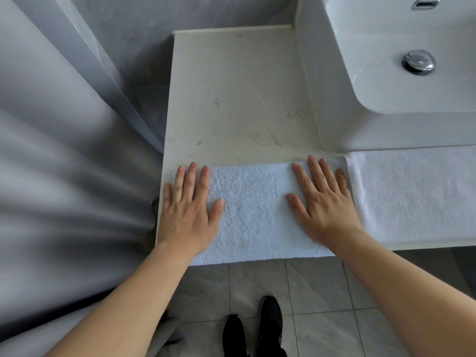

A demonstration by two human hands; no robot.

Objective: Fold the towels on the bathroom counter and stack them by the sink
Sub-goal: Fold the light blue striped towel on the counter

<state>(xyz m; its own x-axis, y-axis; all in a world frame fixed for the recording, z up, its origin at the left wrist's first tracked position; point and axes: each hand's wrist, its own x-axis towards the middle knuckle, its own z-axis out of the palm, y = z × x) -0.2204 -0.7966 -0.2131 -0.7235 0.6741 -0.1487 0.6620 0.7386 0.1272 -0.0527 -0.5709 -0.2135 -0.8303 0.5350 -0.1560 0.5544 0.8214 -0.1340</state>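
Nearest the lens, the left hand (189, 210) lies flat, fingers straight and slightly spread, pressing the left end of the folded towel (253, 212) at the counter's (239, 99) front edge; the right hand (322, 202) lies likewise flat on its right end. A second towel (417, 194) lies just beside it, below the sink (401, 73). Judgement: smoothing is in hand; stroke outward evenly, keeping edges square, since the near edge overhangs the front.
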